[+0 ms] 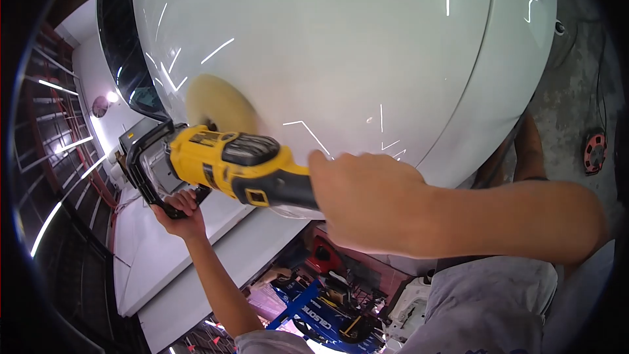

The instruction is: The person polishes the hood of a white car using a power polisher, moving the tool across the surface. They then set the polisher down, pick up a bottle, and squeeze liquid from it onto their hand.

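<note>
A yellow and black polisher [226, 164] rests against a white car's glossy hood [341, 52]. Its round yellowish pad [223, 105] touches the paint and looks smeared, as if spinning. My right hand [370, 200] is wrapped round the black rear handle. At the other end, my left hand [182, 213] is closed on the black loop-shaped front handle [141, 164]. Parts of the fingers on both hands are hidden by the grips or by the hand itself.
The dark windshield [124, 39] lies past the hood at upper left. On the concrete floor at right sits a red reel [594, 151] with a cable near it. A blue vehicle [327, 318] with lettering and loose parts stands below. Bright light strips reflect in the paint.
</note>
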The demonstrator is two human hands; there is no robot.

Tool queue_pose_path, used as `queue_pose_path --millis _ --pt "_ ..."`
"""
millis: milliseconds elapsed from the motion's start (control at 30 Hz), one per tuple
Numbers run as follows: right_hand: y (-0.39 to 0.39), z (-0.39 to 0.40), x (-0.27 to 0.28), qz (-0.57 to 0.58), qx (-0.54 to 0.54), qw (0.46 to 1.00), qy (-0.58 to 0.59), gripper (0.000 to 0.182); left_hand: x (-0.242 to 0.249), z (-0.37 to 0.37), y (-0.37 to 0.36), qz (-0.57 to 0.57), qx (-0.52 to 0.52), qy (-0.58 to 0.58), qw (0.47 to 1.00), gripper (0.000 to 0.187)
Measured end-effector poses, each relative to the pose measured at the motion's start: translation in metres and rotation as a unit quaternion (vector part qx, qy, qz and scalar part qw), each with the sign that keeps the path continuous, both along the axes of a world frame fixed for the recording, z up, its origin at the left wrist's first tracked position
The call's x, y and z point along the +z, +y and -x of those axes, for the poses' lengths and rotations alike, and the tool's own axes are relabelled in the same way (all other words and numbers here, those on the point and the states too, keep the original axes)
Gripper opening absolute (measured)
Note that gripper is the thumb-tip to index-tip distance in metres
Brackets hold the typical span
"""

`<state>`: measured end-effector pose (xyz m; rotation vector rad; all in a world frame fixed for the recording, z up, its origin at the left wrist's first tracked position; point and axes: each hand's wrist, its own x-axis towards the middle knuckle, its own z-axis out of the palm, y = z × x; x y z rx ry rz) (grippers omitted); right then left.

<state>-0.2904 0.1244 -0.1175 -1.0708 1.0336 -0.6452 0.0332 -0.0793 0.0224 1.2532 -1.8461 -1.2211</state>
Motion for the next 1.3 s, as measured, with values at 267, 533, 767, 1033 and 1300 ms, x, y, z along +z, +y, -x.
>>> queue_pose_path --millis 267,533,767,1033,1300 --pt "-0.003 0.024 0.005 0.019 -0.055 0.998 0.005 0.030 0.010 0.054 -0.039 -0.009 -0.066 -0.006 0.998 0.056" --pt "0.021 0.038 -0.009 0.017 -0.109 0.994 0.003 0.032 0.000 0.092 -0.039 -0.002 -0.141 -0.005 0.990 0.056" --pt "0.029 0.046 -0.016 0.028 -0.122 0.992 -0.006 0.032 -0.004 0.104 -0.041 0.002 -0.161 -0.006 0.987 0.056" --pt "0.026 0.049 -0.014 0.020 -0.090 0.995 -0.026 0.028 0.001 0.089 -0.022 0.012 -0.127 -0.032 0.991 0.057" --pt "0.017 0.024 -0.018 0.024 -0.069 0.997 -0.039 0.034 0.007 0.046 0.006 0.014 -0.049 -0.049 0.998 0.058"
